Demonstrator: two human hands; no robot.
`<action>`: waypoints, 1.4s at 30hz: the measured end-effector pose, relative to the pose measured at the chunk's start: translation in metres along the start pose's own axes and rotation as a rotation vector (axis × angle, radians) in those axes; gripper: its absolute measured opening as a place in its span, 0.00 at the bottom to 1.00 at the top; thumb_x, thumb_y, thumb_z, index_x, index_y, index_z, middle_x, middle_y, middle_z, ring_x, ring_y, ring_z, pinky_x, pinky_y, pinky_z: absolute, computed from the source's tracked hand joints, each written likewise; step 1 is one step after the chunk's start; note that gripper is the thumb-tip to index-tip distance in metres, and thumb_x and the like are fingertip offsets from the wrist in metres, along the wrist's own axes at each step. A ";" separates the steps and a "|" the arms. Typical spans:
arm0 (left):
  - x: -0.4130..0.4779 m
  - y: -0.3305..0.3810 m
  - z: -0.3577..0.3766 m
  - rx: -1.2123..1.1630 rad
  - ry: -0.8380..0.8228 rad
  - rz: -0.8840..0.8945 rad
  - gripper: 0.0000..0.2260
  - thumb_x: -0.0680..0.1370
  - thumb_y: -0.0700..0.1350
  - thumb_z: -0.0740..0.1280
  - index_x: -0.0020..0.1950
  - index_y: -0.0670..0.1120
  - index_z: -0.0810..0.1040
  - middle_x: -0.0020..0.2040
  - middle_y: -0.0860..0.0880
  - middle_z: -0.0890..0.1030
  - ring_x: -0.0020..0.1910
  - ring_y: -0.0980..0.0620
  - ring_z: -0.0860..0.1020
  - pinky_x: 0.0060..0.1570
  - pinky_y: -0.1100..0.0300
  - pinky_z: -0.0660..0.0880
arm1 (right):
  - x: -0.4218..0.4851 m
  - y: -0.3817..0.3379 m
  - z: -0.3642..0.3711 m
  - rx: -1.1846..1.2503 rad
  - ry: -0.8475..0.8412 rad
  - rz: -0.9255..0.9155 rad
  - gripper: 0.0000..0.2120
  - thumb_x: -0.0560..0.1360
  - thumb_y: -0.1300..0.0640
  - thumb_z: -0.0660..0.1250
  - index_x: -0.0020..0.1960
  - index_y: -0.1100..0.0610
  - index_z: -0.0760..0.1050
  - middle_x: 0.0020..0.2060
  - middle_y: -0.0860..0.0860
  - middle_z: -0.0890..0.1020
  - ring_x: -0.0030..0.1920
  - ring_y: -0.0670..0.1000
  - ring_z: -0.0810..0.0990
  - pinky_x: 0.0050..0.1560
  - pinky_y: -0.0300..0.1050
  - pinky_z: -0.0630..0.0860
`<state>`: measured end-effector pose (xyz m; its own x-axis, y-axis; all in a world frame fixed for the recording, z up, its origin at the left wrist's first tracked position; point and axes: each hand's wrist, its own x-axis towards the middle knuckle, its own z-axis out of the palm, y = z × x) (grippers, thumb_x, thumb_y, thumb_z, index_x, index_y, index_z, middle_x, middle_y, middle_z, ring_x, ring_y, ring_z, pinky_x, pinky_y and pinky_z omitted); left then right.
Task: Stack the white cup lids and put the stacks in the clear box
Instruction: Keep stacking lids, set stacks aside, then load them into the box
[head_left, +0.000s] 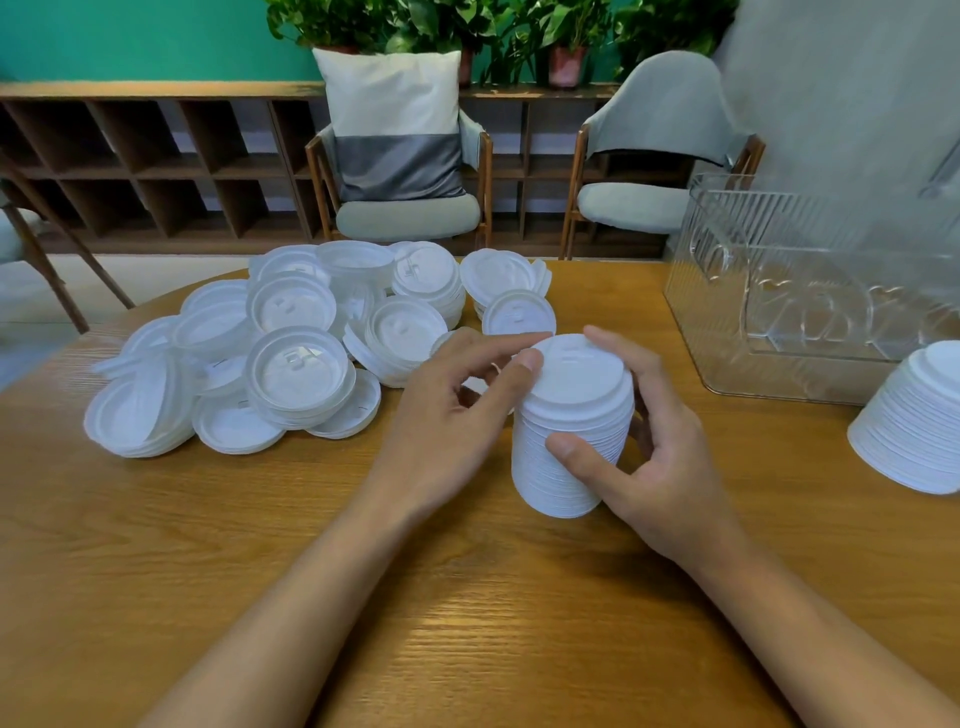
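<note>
We hold the stack at the desk centre: right hand curled round its side, left hand pinching its top rim. Light, thin plastic (likely slippery, topples easily); we grip low on both sides. The box stands at 2 o'clock.

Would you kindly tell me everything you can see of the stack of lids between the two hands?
The stack of lids is a tall column of many thin white lids, plastic by the look, nested closely with their raised tops up. It seems to stand roughly upright on the wooden table, right of the loose pile. The right hand grips its side, thumb in front; the left hand pinches the top rim.
</note>
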<state>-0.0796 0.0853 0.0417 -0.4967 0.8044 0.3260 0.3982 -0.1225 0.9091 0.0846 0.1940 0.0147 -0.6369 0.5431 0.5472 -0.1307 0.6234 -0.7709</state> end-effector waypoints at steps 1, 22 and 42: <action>-0.001 0.002 0.001 0.006 -0.029 0.011 0.16 0.79 0.61 0.67 0.65 0.61 0.84 0.57 0.53 0.81 0.60 0.53 0.79 0.58 0.49 0.79 | 0.000 0.000 0.000 0.002 0.003 0.000 0.35 0.73 0.42 0.75 0.76 0.48 0.67 0.70 0.41 0.76 0.71 0.51 0.76 0.62 0.41 0.78; -0.005 -0.001 0.009 0.109 -0.102 0.096 0.26 0.71 0.62 0.76 0.67 0.60 0.78 0.61 0.61 0.77 0.65 0.61 0.76 0.56 0.72 0.72 | -0.002 -0.004 -0.001 0.037 -0.091 0.059 0.35 0.71 0.43 0.77 0.74 0.44 0.67 0.65 0.35 0.77 0.67 0.44 0.78 0.59 0.36 0.77; 0.011 -0.049 -0.020 0.743 -0.004 0.190 0.17 0.79 0.49 0.74 0.68 0.51 0.81 0.61 0.53 0.83 0.62 0.52 0.79 0.57 0.50 0.78 | 0.001 -0.002 -0.005 -0.055 -0.036 0.093 0.35 0.68 0.37 0.77 0.70 0.34 0.65 0.65 0.32 0.76 0.67 0.39 0.76 0.58 0.29 0.73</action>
<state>-0.1203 0.0885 0.0064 -0.3655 0.8111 0.4566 0.8910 0.1629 0.4238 0.0877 0.1958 0.0184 -0.6714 0.5802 0.4610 -0.0282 0.6016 -0.7983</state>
